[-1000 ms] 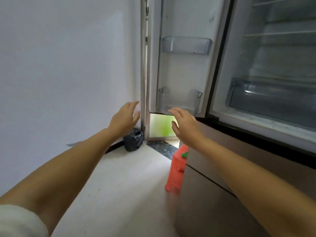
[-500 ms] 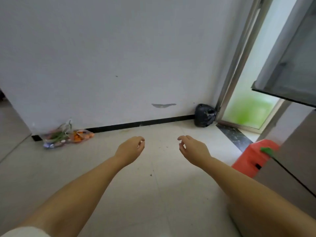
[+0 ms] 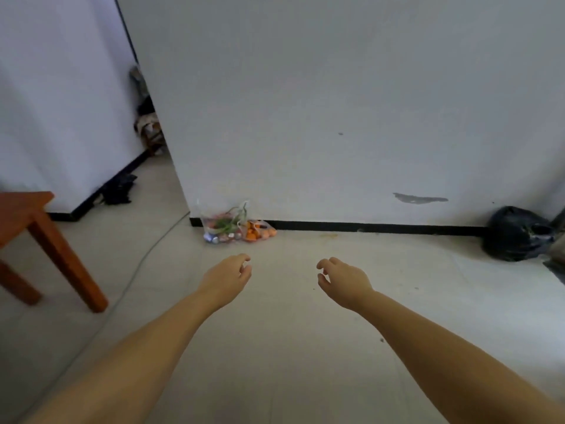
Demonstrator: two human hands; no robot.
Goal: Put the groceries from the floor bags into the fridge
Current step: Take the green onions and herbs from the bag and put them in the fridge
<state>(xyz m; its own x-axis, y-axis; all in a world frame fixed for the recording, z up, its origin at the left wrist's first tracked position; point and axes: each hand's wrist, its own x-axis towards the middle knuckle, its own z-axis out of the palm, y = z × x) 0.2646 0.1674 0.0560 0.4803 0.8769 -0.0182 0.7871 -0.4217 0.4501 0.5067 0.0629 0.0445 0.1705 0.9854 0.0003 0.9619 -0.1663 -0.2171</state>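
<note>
Since half a second ago the head has swung leftward: the fridge door and the orange container have gone out of sight, a wooden table [image 3: 36, 237] has come in at the left, and the grocery bags [image 3: 237, 226] that sat far off to one side now lie almost straight ahead. Those clear bags, showing green stalks and orange fruit or vegetables, rest on the floor [image 3: 290, 347] against the black skirting, right at the wall corner [image 3: 189, 215]. Both arms reach toward them. Just short of the bags hangs the left hand [image 3: 227, 275], fingers loosely curled around nothing; the right hand [image 3: 344, 281] floats a little further off to the bags' right, likewise loosely curled and carrying nothing. Well away from the bags along the same skirting sits a black sack [image 3: 518, 234]. I judge this to be the approach to the first pickup, with nothing yet lifted. The next move calls for closing in, stooping, and gathering the bags' thin loose necks without spilling the contents.
</note>
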